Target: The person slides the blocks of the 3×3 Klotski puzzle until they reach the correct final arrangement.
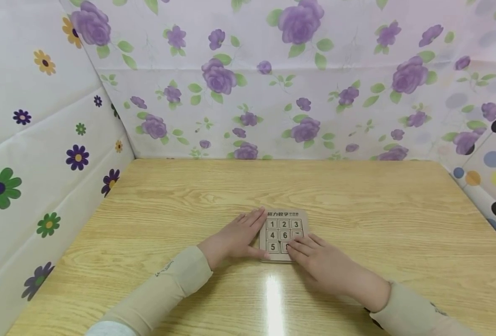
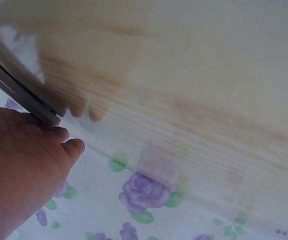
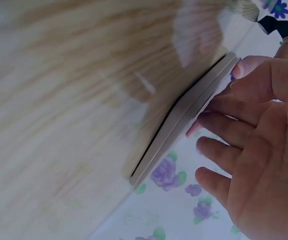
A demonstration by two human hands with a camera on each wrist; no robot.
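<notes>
A square number slide puzzle (image 1: pixel 283 226) lies flat on the table, its dark-printed tiles in rows below a line of printed characters. The top row reads 1, 2, 3; at the left below are 4, 6 and 5. My left hand (image 1: pixel 239 238) rests along the puzzle's left side, fingers extended toward its upper corner and thumb at the lower left edge. From the right, my right hand (image 1: pixel 325 263) reaches over with fingertips on the lower right tiles, hiding part of them. Its fingers (image 3: pixel 224 130) are fairly straight beside the puzzle's edge in the right wrist view.
The light wood-grain table (image 1: pixel 180 196) spreads around the puzzle. A white sheet with purple flowers (image 1: pixel 218 77) hangs behind it. Other patterned sheets stand at the left (image 1: pixel 42 116) and right sides. Light reflects off the table in front of the puzzle.
</notes>
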